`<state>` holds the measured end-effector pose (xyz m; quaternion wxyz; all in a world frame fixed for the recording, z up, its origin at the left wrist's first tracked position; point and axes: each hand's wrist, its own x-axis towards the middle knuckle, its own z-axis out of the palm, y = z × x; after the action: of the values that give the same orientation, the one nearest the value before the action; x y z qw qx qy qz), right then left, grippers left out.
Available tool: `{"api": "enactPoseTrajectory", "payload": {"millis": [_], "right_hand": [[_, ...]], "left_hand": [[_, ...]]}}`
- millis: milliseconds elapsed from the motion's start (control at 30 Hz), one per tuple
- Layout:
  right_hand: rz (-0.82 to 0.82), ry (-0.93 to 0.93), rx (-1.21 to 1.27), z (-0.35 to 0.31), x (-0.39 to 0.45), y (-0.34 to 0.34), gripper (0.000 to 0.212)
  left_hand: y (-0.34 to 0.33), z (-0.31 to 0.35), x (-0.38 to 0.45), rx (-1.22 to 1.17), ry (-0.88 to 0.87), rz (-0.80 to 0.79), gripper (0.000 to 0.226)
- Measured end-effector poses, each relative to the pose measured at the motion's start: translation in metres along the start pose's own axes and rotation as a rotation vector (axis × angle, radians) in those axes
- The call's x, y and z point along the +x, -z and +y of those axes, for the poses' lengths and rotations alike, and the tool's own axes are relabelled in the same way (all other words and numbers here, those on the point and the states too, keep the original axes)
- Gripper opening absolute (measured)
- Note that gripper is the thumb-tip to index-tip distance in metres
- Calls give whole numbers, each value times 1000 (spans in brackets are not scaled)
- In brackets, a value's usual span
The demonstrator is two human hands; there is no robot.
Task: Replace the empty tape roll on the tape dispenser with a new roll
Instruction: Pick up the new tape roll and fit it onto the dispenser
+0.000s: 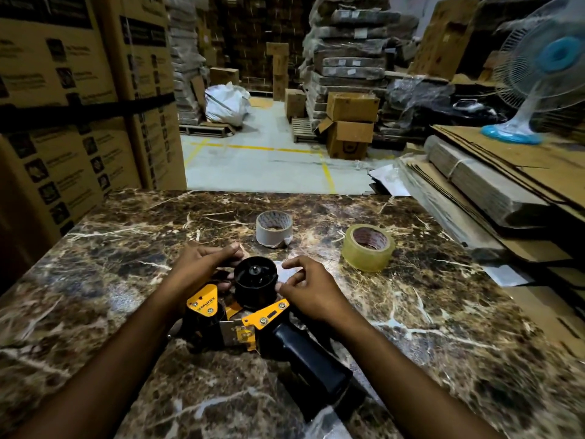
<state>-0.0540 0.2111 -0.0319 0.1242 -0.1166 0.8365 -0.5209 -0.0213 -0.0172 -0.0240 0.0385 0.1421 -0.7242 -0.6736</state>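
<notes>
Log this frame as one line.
stage: dispenser hub bare | left hand, right hand: at hub | empty core: on table | new roll: on table, untouched

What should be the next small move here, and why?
Probably the right hand should reach for the full tape roll: the dispenser hub looks bare, and the empty core already stands apart on the table.

A dark marble-patterned surface (126, 248) fronts a warehouse floor (253, 160) with yellow lines, tall printed cartons (63, 106) at left, flattened cardboard stacks (490, 185) at right bearing a blue-based fan (538, 68), and brown boxes (349, 122) beyond.
</notes>
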Motion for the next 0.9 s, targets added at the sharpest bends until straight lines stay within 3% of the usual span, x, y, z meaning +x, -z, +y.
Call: {"api": "enactPoseTrajectory", "payload": {"millis": [200, 300, 467, 567, 733, 900], "right_hand": [[184, 21, 94, 35, -20, 47, 35], [405, 95, -97, 52, -18, 78, 36], [602, 163, -299, 70, -1, 115, 68], [560, 133, -339, 73, 12, 128, 90], [343, 148, -140, 77, 40, 144, 105], [285, 218, -170, 81, 59, 146, 96]], "left_hand": [[5, -6, -5, -1, -80, -68, 48], [4, -9, -6, -53, -105, -55, 46], [-5, -5, -2, -85, -100, -54, 41], [-14, -3, 0, -104, -89, -60, 30], [-19, -4, 2, -85, -69, -62, 28], [-17, -1, 1, 8, -81, -54, 24]]}}
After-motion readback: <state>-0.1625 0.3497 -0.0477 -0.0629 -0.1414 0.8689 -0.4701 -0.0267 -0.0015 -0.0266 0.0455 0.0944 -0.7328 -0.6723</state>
